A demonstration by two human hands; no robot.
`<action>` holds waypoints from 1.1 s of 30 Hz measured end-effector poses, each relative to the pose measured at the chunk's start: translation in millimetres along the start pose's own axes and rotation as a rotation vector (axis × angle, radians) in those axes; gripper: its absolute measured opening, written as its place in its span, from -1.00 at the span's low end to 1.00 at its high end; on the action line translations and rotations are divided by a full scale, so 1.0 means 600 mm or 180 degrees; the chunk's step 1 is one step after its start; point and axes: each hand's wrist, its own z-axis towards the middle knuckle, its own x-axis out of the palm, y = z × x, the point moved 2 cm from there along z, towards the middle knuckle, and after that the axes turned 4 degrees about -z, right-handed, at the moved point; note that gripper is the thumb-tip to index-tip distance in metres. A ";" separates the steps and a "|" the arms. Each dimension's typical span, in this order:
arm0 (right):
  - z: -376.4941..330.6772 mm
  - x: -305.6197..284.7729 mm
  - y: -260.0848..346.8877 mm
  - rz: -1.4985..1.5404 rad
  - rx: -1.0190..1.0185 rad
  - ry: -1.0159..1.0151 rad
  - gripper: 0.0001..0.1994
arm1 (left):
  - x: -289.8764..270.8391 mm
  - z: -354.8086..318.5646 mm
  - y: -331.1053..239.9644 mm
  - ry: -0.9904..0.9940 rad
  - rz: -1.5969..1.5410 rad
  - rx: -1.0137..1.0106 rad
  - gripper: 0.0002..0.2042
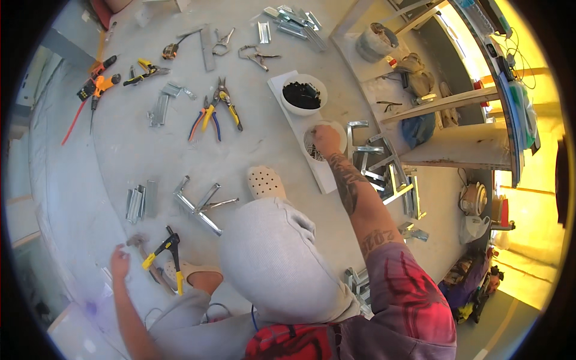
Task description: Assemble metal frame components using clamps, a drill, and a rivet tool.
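Note:
My right hand [326, 140] reaches into a white bowl [337, 127] of small silvery fasteners, its fingertips bunched together. What they pinch, if anything, is hidden. Just beyond it stands another white bowl [318, 83] filled with small black pieces. Both bowls rest on a pale board [324, 177]. Off to the left, my left hand [120, 262] hovers with loosely bent fingers apart and nothing in it. Closest to that hand are a hammer [157, 275] and a black-and-yellow hand riveter [169, 247], lying beside my shoe.
An assembled metal bracket frame [203, 204] and loose channel pieces [140, 201] lie left of my knee. Snips [216, 111], locking pliers [223, 42] and an orange drill [99, 84] are spread farther off. More metal frames [390, 174] stand beside a wooden shelf unit [456, 144] at right.

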 end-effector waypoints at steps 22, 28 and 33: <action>-0.002 -0.173 0.060 0.2068 -0.0094 -0.0273 -0.79 | -0.099 -0.092 -0.340 0.0345 0.0859 0.0079 -0.69; -0.146 -0.547 0.335 0.3017 -0.2204 0.0348 -0.80 | -0.269 -0.282 -0.500 -0.1053 0.0106 0.0707 -0.49; -0.335 -0.617 0.559 0.3055 -0.3271 0.1371 -0.90 | -0.267 -0.359 -0.556 -0.2112 -0.0696 0.0561 -0.50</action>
